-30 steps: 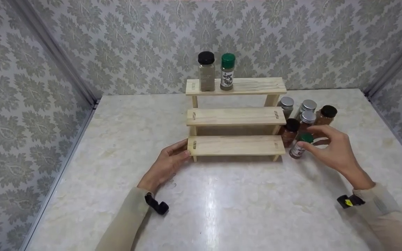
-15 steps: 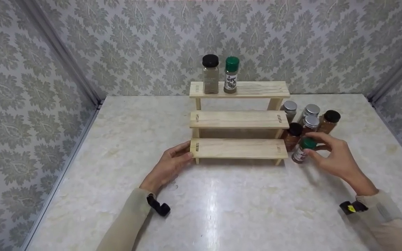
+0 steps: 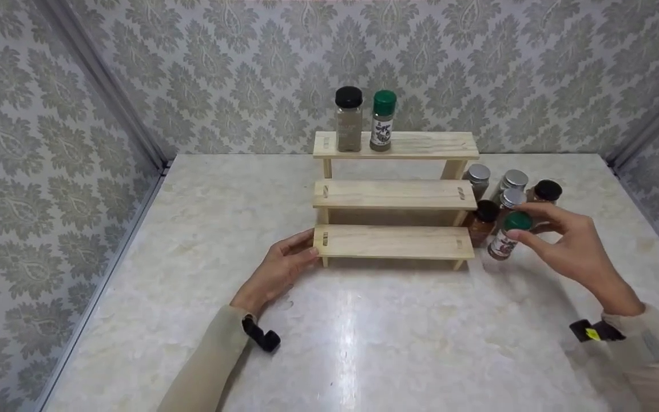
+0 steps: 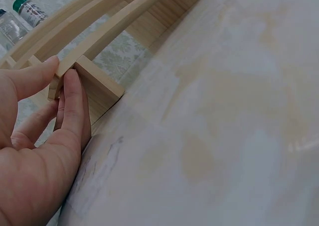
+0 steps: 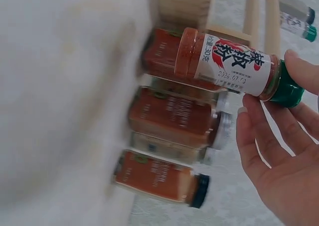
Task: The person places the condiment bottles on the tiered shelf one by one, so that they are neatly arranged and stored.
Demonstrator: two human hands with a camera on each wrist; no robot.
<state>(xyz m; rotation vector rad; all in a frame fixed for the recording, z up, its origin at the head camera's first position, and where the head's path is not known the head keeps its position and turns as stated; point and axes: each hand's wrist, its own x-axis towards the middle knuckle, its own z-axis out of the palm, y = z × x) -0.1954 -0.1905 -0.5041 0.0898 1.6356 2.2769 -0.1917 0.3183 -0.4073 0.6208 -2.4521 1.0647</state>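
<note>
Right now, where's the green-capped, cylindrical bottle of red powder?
In the head view, the green-capped bottle is pinched in the right hand, right of the pale wooden three-tier rack, near a black-capped reddish jar.

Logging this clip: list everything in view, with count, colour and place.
wooden rack: 1, pale wood, three tiers, on the table
held bottle: 1, green cap, red contents, in the right hand
upper bottle: 1, green cap, top tier
tall jar: 1, black lid, top tier, left of the upper bottle
silver-lidded jars: 3, one reddish, two pale, right of the rack
black-lidded jars: 2, reddish, right of the rack
table: 1, pale marbled
wall panels: 3, leaf-patterned, back and both sides
left hand: 1, gripping the lowest tier's left end
right hand: 1, pinching the cap
sleeves: 2, beige
wrist straps: 2, black
</note>
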